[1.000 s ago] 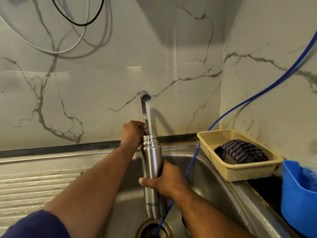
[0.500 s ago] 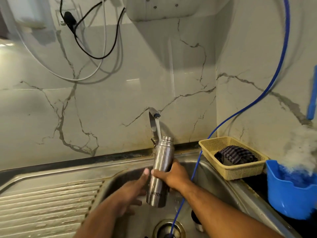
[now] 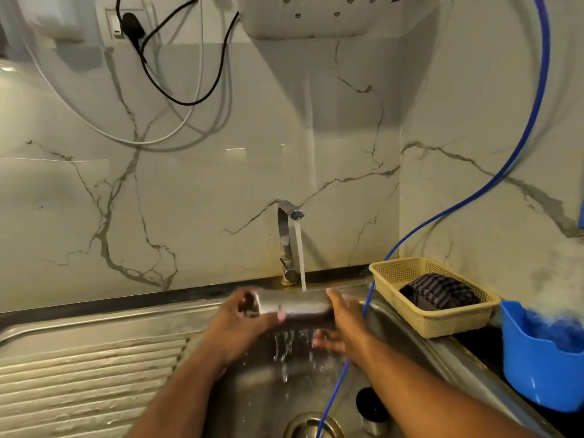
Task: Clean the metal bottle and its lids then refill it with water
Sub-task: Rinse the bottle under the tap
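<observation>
Since the earlier frame the metal bottle (image 3: 300,303) had swung from nearly upright to lying level, crosswise over the sink (image 3: 410,349) basin near its back edge, and the left hand (image 3: 243,317) had come up from below to take it. That hand was wrapped round the bottle's left end, fingers curled over the far side and thumb pressed on the near side. The right hand (image 3: 344,324) clasped the right end, its thumb laid over the top and its fingers reaching underneath; those fingers were blurred. A stream of water (image 3: 299,257) fell from the tap (image 3: 284,235) at the back edge straight onto the middle of the bottle, and drops ran off its underside into the basin.

A blue hose (image 3: 341,384) came down the right-hand wall, passed just behind the right wrist and ended at the drain (image 3: 311,426) at the front of the basin. A small dark-topped cap (image 3: 371,409) stood on the basin floor to the right of the drain. On the sink's right rim sat a yellow basket (image 3: 442,324) holding a striped cloth (image 3: 442,290), with a blue container (image 3: 537,374) nearer the front right corner. The ribbed draining board (image 3: 79,374) lay to the left.
</observation>
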### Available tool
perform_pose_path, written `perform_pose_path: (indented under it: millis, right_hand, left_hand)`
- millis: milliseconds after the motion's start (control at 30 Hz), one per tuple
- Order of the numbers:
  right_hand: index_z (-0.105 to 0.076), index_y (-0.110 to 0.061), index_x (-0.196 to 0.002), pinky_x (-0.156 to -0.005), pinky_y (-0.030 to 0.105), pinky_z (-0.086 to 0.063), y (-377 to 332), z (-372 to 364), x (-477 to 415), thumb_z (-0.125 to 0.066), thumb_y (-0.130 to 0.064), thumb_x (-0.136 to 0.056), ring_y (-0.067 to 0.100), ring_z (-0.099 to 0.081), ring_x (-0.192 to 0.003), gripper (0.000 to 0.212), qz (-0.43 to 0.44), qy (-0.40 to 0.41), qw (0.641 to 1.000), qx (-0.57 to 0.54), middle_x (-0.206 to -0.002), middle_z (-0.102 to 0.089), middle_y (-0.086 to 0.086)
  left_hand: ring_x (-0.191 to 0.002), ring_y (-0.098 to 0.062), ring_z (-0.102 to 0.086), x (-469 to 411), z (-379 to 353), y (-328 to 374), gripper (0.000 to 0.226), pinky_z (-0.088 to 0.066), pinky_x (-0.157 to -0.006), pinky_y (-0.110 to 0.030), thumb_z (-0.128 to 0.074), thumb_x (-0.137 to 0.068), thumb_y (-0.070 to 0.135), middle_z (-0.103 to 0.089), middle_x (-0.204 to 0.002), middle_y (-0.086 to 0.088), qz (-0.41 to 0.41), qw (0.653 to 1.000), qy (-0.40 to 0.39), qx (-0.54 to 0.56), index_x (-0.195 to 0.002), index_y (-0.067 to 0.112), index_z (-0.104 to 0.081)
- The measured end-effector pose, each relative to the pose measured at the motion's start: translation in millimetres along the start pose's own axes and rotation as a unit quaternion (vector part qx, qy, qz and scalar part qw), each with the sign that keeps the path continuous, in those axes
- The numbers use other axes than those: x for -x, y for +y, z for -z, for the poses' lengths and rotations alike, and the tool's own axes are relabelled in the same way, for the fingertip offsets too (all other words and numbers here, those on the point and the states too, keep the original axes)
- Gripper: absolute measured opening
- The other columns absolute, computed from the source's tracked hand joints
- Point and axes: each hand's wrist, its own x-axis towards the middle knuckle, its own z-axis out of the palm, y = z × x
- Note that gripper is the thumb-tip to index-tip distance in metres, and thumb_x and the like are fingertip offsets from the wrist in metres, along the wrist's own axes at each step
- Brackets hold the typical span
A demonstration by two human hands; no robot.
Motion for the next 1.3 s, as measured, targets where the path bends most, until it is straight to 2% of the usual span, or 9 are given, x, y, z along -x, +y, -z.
perform_pose_path:
  millis: [100,233,400,533,667,733,867,1167,1300]
  right_hand:
    - [-0.058,-0.003,-0.128,-0.069,0.045,-0.064,16.0,-3.7,1.2,-0.055,-0.067,-0.090,0.037,-0.068,-0.098,0.074,-0.156,-0.106,0.982,0.030,-0.116,-0.062,0.027]
    - [-0.061,0.006,-0.124,-0.071,0.050,-0.061,26.4,-13.8,-14.2,-0.029,-0.079,-0.093,0.043,-0.069,-0.090,0.096,-0.248,-0.135,0.958,0.044,-0.110,-0.065,0.031]
    - [-0.064,0.006,-0.107,-0.091,0.059,-0.055,27.4,-8.4,-23.9,-0.027,-0.070,-0.100,0.046,-0.065,-0.096,0.085,-0.257,-0.114,0.959,0.037,-0.108,-0.066,0.029]
    - [-0.062,0.003,-0.099,-0.091,0.059,-0.052,25.6,-7.3,-22.8,-0.023,-0.070,-0.099,0.048,-0.061,-0.102,0.083,-0.264,-0.137,0.954,0.049,-0.113,-0.061,0.028]
    - [-0.060,0.005,-0.106,-0.086,0.056,-0.054,25.6,-8.4,-19.8,-0.021,-0.076,-0.096,0.050,-0.059,-0.113,0.090,-0.277,-0.136,0.950,0.051,-0.120,-0.060,0.030]
    - [-0.059,0.003,-0.105,-0.095,0.057,-0.052,25.6,-8.1,-18.2,-0.023,-0.076,-0.096,0.051,-0.057,-0.118,0.087,-0.275,-0.128,0.952,0.044,-0.121,-0.059,0.030]
    - [-0.053,-0.001,-0.137,-0.107,0.060,-0.045,25.1,-3.2,-16.0,-0.028,-0.072,-0.098,0.051,-0.050,-0.129,0.085,-0.264,-0.118,0.956,0.041,-0.139,-0.053,0.030]
    - [-0.049,-0.008,-0.143,-0.094,0.057,-0.055,28.6,0.0,-22.5,-0.028,-0.074,-0.097,0.053,-0.059,-0.117,0.084,-0.243,-0.106,0.960,0.088,-0.138,-0.054,0.026]
    - [-0.048,-0.005,-0.145,-0.088,0.056,-0.056,29.0,2.0,-24.9,-0.030,-0.074,-0.096,0.052,-0.060,-0.116,0.086,-0.244,-0.105,0.961,0.075,-0.138,-0.054,0.027]
  left_hand:
    - [-0.112,-0.019,-0.057,-21.4,-20.2,24.9,0.076,-0.053,-0.082,-0.032,-0.079,-0.063,0.066,-0.052,-0.124,0.008,-0.048,0.991,0.116,0.056,-0.129,0.044,-0.050]
    - [-0.103,-0.015,-0.062,-59.5,-57.4,51.6,0.068,-0.058,-0.089,-0.038,-0.088,-0.070,0.048,-0.059,-0.118,0.008,-0.069,0.982,0.129,0.118,-0.127,0.040,-0.053]
    - [-0.100,-0.009,-0.063,-73.4,-94.5,50.0,0.066,-0.055,-0.080,-0.028,-0.084,-0.079,0.040,-0.061,-0.113,0.012,-0.072,0.980,0.109,0.148,-0.133,0.038,-0.046]
    - [-0.102,-0.014,-0.064,-73.7,-94.4,39.6,0.066,-0.058,-0.088,-0.038,-0.083,-0.080,0.042,-0.062,-0.114,0.009,-0.062,0.979,0.107,0.164,-0.133,0.039,-0.044]
    - [-0.102,-0.015,-0.064,-73.4,-91.0,33.0,0.068,-0.058,-0.089,-0.040,-0.085,-0.075,0.045,-0.062,-0.116,0.007,-0.047,0.980,0.103,0.166,-0.130,0.038,-0.046]
    - [-0.101,-0.014,-0.064,-73.4,-91.0,29.7,0.068,-0.058,-0.086,-0.038,-0.085,-0.074,0.047,-0.062,-0.116,0.008,-0.036,0.983,0.091,0.153,-0.130,0.036,-0.047]
    - [-0.101,-0.012,-0.062,-70.9,-90.8,23.4,0.065,-0.053,-0.081,-0.033,-0.084,-0.075,0.047,-0.062,-0.115,0.007,-0.024,0.989,0.050,0.137,-0.127,0.032,-0.049]
    - [-0.103,-0.011,-0.061,-65.4,-84.3,11.9,0.070,-0.049,-0.075,-0.024,-0.085,-0.074,0.043,-0.062,-0.118,0.003,-0.008,0.986,0.008,0.169,-0.130,0.029,-0.046]
    - [-0.109,-0.017,-0.061,-66.3,-82.6,16.0,0.086,-0.051,-0.088,-0.035,-0.082,-0.062,0.061,-0.062,-0.125,0.000,-0.013,0.985,0.016,0.170,-0.133,0.028,-0.047]
